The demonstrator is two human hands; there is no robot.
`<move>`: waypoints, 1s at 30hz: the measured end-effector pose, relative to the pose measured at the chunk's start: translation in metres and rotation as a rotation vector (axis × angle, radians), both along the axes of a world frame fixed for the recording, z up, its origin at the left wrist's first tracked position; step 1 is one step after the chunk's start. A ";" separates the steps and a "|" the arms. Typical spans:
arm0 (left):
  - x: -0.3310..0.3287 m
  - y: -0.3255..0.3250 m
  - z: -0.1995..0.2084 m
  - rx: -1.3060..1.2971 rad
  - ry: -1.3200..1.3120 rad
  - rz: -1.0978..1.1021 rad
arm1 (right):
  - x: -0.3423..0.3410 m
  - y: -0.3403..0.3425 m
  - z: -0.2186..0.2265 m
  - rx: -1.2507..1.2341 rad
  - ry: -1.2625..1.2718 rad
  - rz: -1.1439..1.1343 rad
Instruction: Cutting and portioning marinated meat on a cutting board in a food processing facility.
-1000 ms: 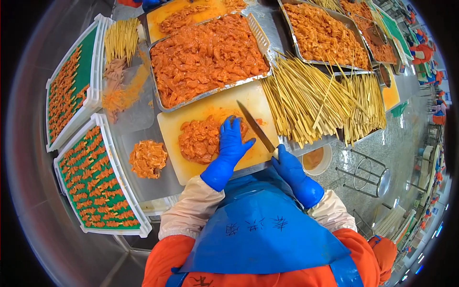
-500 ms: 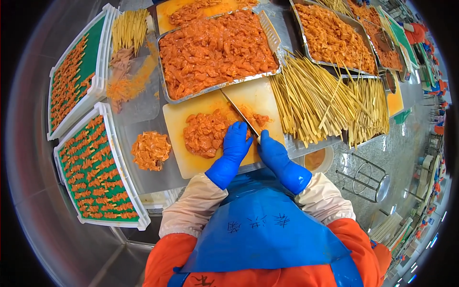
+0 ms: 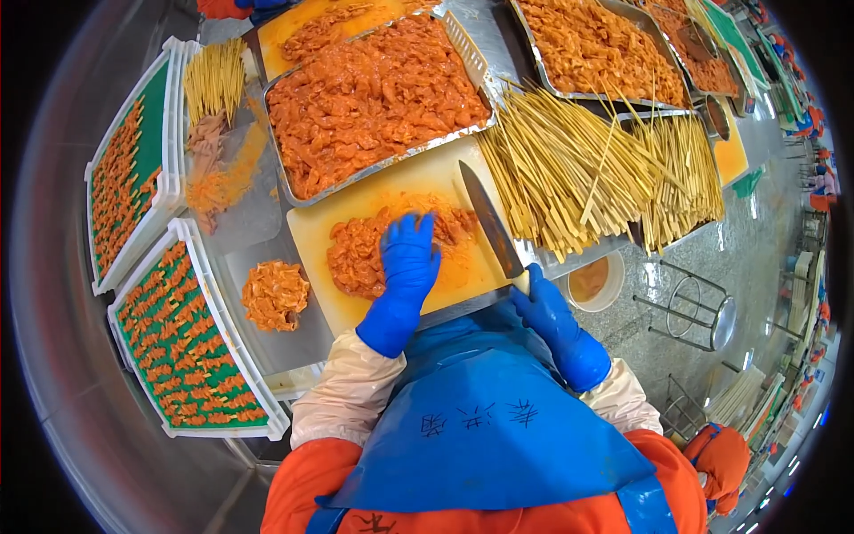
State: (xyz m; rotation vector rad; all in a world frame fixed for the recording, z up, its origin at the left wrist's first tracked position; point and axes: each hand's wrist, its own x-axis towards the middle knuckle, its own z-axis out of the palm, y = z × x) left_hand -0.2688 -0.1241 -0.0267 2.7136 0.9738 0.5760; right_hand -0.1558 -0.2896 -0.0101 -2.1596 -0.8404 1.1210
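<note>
— Trays and signs first?

— Two white-rimmed trays with green liners [image 3: 182, 347], packed with rows of orange skewered pieces, well off to the left of the left hand's grip. Large metal tray [image 3: 378, 98] heaped with orange marinated meat just beyond the cutting board. Second metal tray [image 3: 596, 44] farther right, past the bamboo skewers [image 3: 578, 169]. Dark marks on the blue apron [image 3: 480, 418]; no signs legible elsewhere.

— Changed since half a second ago?

— Knife swung away: blade then lying across the meat close by the left fingers, now angled up and out to the right of the pile. Left hand pushed forward, deeper onto the meat. Right hand drawn back toward the board's near right corner.

— Grips?

— Left hand [image 3: 409, 258] in a blue glove, fingers spread and pressed flat on the meat pile [image 3: 369, 254]; nothing clasped. Right hand [image 3: 538, 303], also gloved blue, closed around the handle of the knife [image 3: 489, 222], blade pointing away from the body.

— Where's the meat relative to them?

— Directly under the left palm and fingers, spreading mostly to the left of that grip, on the pale cutting board [image 3: 311, 222]. Just left of the blade, not touching it as far as can be seen. Smaller orange heap [image 3: 276, 294] lying apart on the steel surface [image 3: 267, 343], left of the left hand.
</note>
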 end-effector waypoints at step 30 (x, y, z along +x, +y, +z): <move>0.000 0.000 -0.034 -0.481 0.024 0.063 | -0.032 0.029 -0.010 -0.080 -0.288 0.255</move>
